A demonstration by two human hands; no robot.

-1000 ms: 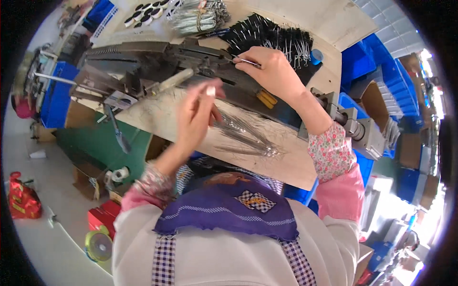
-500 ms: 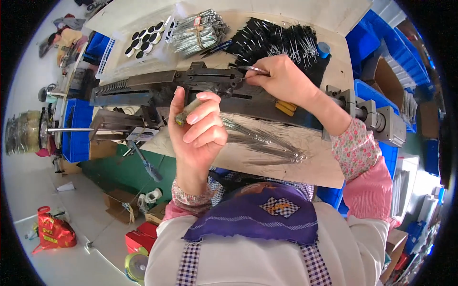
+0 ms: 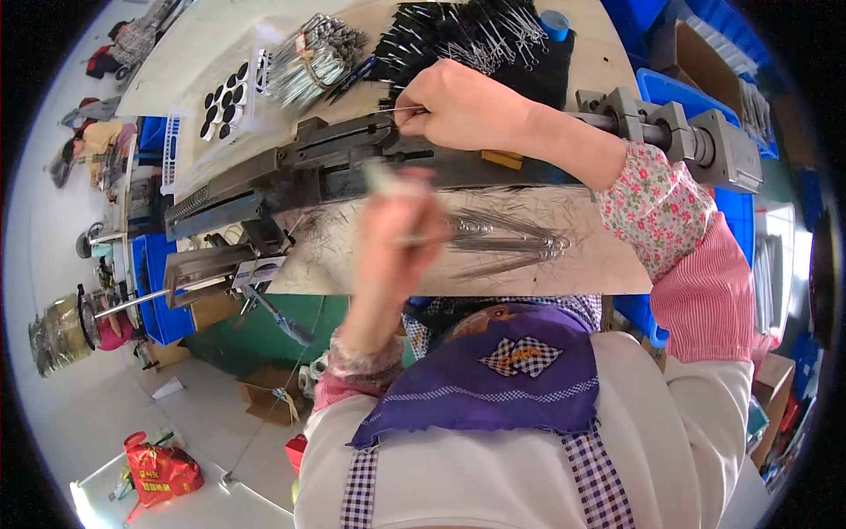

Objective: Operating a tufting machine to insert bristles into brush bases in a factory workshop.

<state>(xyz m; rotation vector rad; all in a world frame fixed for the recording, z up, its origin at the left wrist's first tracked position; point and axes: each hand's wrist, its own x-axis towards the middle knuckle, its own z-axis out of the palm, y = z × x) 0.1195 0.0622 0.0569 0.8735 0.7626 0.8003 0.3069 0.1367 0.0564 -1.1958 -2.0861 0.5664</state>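
Observation:
My right hand point(image 3: 463, 108) is closed in a pinch over the dark metal bench fixture point(image 3: 339, 145). A thin metal wire point(image 3: 384, 111) sticks out leftward from its fingertips, above the fixture's right part. My left hand point(image 3: 401, 234), smeared by motion, is in front of the fixture, its fingers curled round a short pale stick-like thing point(image 3: 381, 178). The kind of that thing cannot be made out. To the right of my left hand, looped thin wires point(image 3: 502, 234) lie in a loose bunch on the wooden bench point(image 3: 573, 278).
Behind the fixture are a bundle of metal wire pieces point(image 3: 319, 66), dark-handled pliers point(image 3: 351, 79), and black-bristled wire brushes point(image 3: 423, 40) on dark cloth. White rolls with black tops point(image 3: 225, 106) stand at the left. A metal shaft assembly point(image 3: 683, 132) borders the right, beside blue bins point(image 3: 656, 88).
My left hand has turned and moved slightly right and up toward the fixture with the pale thing. The whole view has shifted; my right hand still pinches the wire.

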